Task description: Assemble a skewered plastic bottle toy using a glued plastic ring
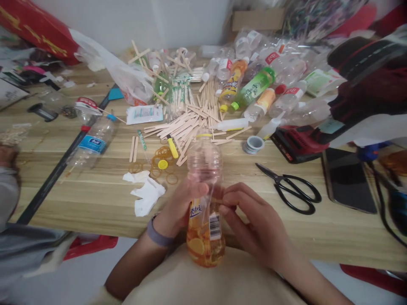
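A clear plastic bottle with an orange printed label [205, 228] stands upright against the person's front at the table edge, its mouth uncapped. My left hand [187, 201] is wrapped round its left side, thumb across the front. On the right side, my right hand [251, 220] has its thumb and forefinger pinched together at the bottle's wall by the label's upper edge; what is between them is too small to make out. A yellow cap [163, 164] lies among rubber bands [159, 157], beside a yellow cutter [172, 147]. White tissue [148, 192] is left of the bottle.
Wooden sticks [190, 123] are heaped behind the bottle, with several plastic bottles [257, 87] at the back right. Black scissors [289, 186], a red battery tool [295, 142] and a phone [348, 180] lie right. Another person's hand [8, 156] shows far left.
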The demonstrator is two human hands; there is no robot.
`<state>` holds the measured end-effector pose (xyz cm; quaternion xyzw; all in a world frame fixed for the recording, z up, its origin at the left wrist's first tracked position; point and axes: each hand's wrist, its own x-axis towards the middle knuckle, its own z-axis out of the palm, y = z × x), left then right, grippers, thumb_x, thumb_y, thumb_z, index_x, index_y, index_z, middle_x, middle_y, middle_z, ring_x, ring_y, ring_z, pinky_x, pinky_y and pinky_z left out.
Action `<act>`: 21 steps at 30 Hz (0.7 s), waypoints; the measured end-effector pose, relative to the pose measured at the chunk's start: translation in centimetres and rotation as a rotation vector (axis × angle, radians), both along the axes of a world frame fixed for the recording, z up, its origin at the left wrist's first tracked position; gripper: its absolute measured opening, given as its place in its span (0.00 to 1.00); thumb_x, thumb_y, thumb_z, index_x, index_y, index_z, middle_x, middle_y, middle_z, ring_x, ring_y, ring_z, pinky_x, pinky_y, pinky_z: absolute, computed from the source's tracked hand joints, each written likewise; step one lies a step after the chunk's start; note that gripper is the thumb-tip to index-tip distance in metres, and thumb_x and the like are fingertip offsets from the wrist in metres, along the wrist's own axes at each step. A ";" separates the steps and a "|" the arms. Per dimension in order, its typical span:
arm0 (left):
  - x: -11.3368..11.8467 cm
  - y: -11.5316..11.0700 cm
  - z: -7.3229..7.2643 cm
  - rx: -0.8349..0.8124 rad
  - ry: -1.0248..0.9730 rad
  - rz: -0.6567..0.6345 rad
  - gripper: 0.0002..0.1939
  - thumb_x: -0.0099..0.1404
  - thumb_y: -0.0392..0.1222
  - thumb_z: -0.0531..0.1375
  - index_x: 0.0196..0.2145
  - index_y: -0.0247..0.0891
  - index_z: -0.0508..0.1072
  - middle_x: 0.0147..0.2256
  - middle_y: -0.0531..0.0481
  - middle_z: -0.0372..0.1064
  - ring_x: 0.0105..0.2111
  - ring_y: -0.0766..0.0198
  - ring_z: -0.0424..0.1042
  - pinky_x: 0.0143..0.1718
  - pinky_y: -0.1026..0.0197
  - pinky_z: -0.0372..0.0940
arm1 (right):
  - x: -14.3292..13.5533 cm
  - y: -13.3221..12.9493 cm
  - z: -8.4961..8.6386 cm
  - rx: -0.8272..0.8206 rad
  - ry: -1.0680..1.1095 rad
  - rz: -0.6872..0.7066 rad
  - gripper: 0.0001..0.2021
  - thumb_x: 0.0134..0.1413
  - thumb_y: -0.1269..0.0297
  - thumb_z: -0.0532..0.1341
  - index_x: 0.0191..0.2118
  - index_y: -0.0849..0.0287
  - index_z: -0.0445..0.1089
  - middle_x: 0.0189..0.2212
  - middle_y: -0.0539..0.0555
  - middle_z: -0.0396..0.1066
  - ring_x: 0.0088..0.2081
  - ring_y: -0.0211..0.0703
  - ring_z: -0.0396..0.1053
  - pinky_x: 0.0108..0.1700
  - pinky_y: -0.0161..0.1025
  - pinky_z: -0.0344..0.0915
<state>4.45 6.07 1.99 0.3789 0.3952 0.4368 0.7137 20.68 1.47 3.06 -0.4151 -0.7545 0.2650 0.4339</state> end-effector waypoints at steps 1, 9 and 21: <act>0.1 0.0 0.1 -0.029 -0.027 -0.047 0.20 0.53 0.55 0.66 0.38 0.38 0.76 0.31 0.46 0.73 0.27 0.58 0.72 0.28 0.57 0.67 | -0.2 -0.3 -0.2 0.056 -0.026 0.021 0.07 0.62 0.75 0.55 0.36 0.56 0.64 0.33 0.53 0.69 0.35 0.41 0.68 0.36 0.37 0.68; 0.8 0.2 -1.0 0.112 -0.097 0.084 0.23 0.53 0.52 0.70 0.44 0.40 0.72 0.36 0.50 0.73 0.35 0.62 0.72 0.39 0.60 0.66 | -0.8 -1.6 -1.0 0.080 -0.006 -0.017 0.09 0.60 0.76 0.55 0.33 0.53 0.59 0.31 0.51 0.68 0.32 0.39 0.69 0.31 0.35 0.67; -1.3 0.0 0.3 0.016 -0.210 -0.148 0.31 0.42 0.57 0.74 0.42 0.40 0.77 0.38 0.46 0.76 0.31 0.58 0.76 0.35 0.57 0.70 | -0.9 0.1 -0.5 -0.178 -0.069 0.080 0.14 0.67 0.64 0.54 0.27 0.56 0.64 0.22 0.46 0.67 0.23 0.34 0.63 0.24 0.31 0.58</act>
